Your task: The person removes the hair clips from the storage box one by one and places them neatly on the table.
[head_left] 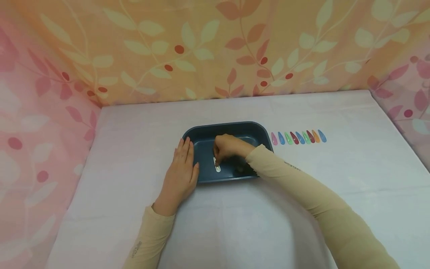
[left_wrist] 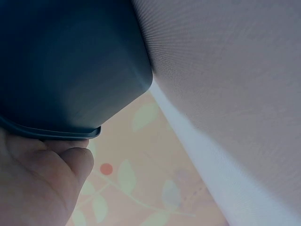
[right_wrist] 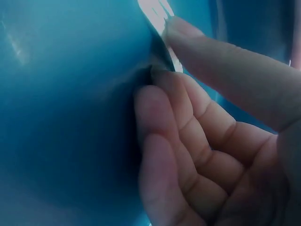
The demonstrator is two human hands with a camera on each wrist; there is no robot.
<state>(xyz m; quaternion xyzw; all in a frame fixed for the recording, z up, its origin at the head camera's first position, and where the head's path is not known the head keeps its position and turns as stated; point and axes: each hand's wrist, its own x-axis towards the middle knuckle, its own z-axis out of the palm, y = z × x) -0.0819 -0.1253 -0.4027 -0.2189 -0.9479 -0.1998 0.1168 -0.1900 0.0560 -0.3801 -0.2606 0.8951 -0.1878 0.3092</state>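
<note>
A dark blue rectangular tray (head_left: 204, 158) sits on the white-covered table. My left hand (head_left: 180, 170) lies along its left rim, fingers straight and pointing away from me; in the left wrist view the hand (left_wrist: 42, 174) is under the rim's edge beside the tray wall (left_wrist: 94, 84). Inside the tray, my right hand (head_left: 226, 147) pinches a pale snap hair clip (head_left: 218, 169) between thumb and fingers. The right wrist view has the thumb pressed to the clip (right_wrist: 155, 12), the other fingers of the hand (right_wrist: 202, 122) curled, and the clip close over the tray floor.
To the right of the tray, several snap hair clips (head_left: 301, 138) in pink, blue, green, red and orange lie in a row. A floral curtain (head_left: 201, 48) hangs behind the table's far edge, with more floral cloth (head_left: 30, 149) at the sides.
</note>
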